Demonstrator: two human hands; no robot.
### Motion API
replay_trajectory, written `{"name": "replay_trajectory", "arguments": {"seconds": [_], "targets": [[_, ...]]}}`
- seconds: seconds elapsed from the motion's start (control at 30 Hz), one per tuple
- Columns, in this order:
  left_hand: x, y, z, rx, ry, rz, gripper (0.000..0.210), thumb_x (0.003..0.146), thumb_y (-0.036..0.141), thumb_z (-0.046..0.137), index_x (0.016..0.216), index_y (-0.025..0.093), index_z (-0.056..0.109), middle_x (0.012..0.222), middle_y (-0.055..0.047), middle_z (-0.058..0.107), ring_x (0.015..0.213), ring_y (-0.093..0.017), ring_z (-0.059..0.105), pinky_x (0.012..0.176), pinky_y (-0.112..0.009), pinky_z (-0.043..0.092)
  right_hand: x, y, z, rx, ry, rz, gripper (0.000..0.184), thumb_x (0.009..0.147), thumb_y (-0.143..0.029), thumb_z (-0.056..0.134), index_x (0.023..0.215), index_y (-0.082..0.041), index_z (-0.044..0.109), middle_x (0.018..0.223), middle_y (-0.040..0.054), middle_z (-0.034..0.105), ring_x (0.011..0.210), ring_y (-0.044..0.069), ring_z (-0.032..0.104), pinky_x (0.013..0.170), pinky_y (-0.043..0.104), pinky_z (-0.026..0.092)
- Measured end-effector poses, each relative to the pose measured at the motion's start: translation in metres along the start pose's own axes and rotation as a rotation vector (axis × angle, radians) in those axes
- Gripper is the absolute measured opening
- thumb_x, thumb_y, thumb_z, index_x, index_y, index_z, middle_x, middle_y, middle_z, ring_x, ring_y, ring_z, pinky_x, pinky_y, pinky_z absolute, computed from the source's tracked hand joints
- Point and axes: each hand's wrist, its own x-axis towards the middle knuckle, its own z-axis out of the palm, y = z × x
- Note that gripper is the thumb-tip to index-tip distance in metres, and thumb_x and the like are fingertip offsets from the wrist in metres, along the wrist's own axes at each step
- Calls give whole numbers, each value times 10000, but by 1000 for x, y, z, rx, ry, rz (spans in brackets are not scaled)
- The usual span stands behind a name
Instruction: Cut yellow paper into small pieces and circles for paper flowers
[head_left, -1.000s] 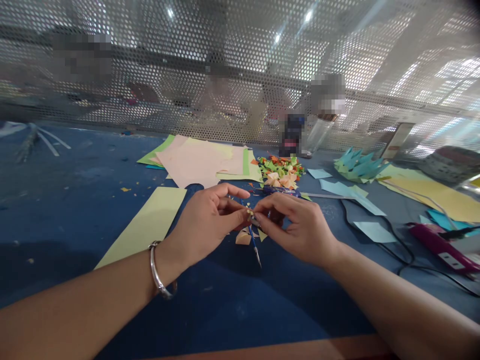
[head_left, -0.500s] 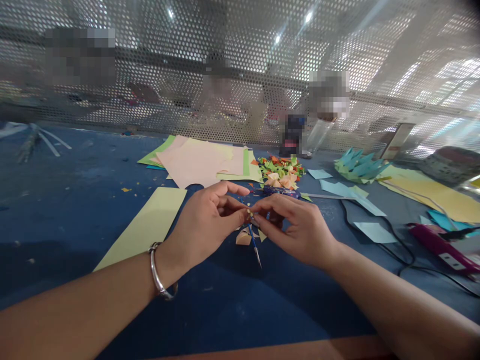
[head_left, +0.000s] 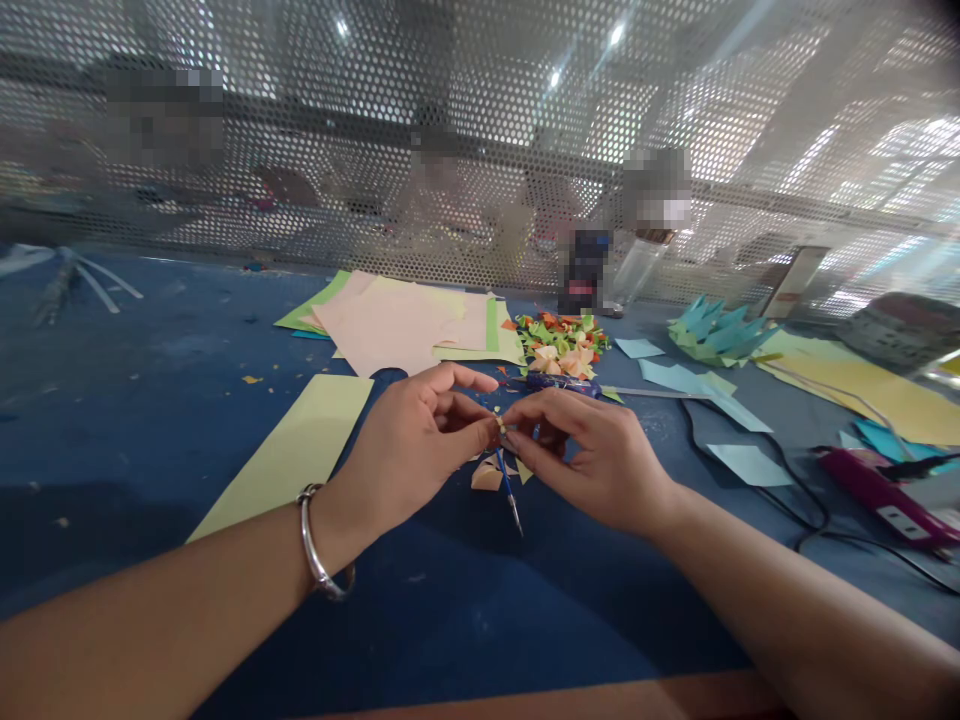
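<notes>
Paper-strewn blue table (head_left: pixel 150 400)

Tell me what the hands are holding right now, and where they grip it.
Both hands, left hand and right hand, pinch a tiny paper piece between their fingertips; exact grip spot is too small to tell.

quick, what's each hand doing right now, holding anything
Left hand: fingers pinched shut on a tiny paper piece.
Right hand: pinched on the same paper piece; a thin blue tool sticks out below it.
</notes>
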Motion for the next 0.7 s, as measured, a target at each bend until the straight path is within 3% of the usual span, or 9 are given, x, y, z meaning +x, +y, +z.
{"name": "replay_trajectory", "arguments": {"seconds": [0.4,0.7], "targets": [[-2,6,1,62,67,22,391,799,304,749,1145,217,590,870,-31,734,752,-178,713,677,-285,562,-1,-1,0,22,-3,17,129,923,-239,611,1034,-187,652,812,6,670,588,78,586,567,200,500],[-2,5,2,20,31,-9,458,773,340,789,1156,216,568,843,-26,722,745,-195,718,680,-311,568,1,-3,-1,-32,18,-20,43,921,-208,607,930,-191,645,789,-4,672,617,82,599,582,196,487]]}}
